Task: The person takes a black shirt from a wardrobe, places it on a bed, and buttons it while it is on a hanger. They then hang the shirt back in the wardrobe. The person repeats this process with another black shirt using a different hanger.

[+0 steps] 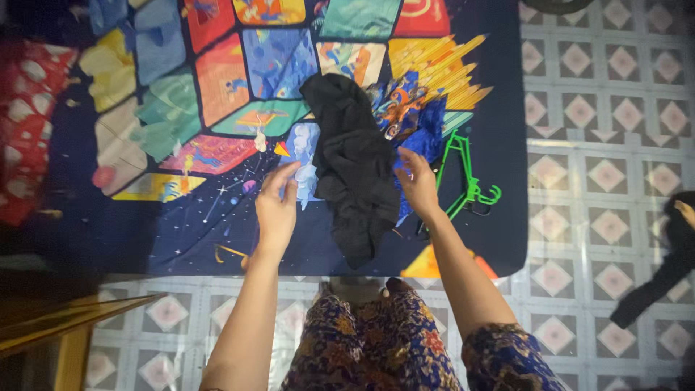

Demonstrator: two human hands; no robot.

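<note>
Black garment (352,166) lies between our hands, long axis running away from us; left hand (276,206) and right hand (418,182) flank it, fingers spread, empty.

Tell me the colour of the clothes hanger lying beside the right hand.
Bright green; the hanger shows best in the head view, lying on the dark bedsheet.

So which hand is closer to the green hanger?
Right. The right hand is just left of the green hanger, almost touching it; the left hand is farther off, across the black garment.
</note>
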